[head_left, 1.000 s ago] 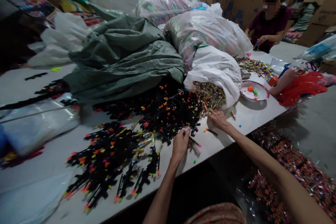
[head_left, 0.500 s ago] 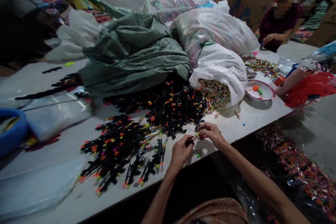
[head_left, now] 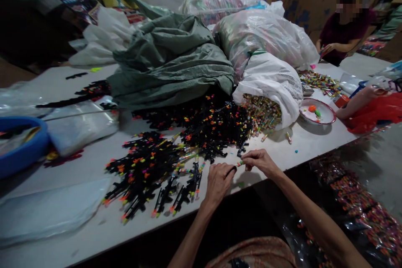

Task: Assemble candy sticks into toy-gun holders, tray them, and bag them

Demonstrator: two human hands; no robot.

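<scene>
My left hand (head_left: 219, 181) is closed around a small black toy gun (head_left: 231, 170), most of it hidden by the fingers. My right hand (head_left: 260, 162) pinches the end of a thin candy-filled tube (head_left: 239, 163), whose other end meets the toy gun; how they join is too small to tell. Left of my hands lies a heap of black toy guns (head_left: 141, 167) with orange, yellow and pink tips, several with coloured tubes on them. Another black toy gun (head_left: 242, 149) lies just beyond my right hand. A blurred green bit (head_left: 240, 184) is on the table below my fingers.
A white sack (head_left: 273, 79) spills candy tubes (head_left: 262, 111) onto the table. Behind are a green cloth sack (head_left: 172, 67) and bulging clear bags (head_left: 266, 33). A red-rimmed dish (head_left: 317, 112) stands right, a blue basin (head_left: 23, 146) left. Across the table a person (head_left: 344, 33) handles small items.
The view has shifted, so the table's things appear farther right. My hands still hold the toy gun and tube together; the left hand's back has turned more upward.
</scene>
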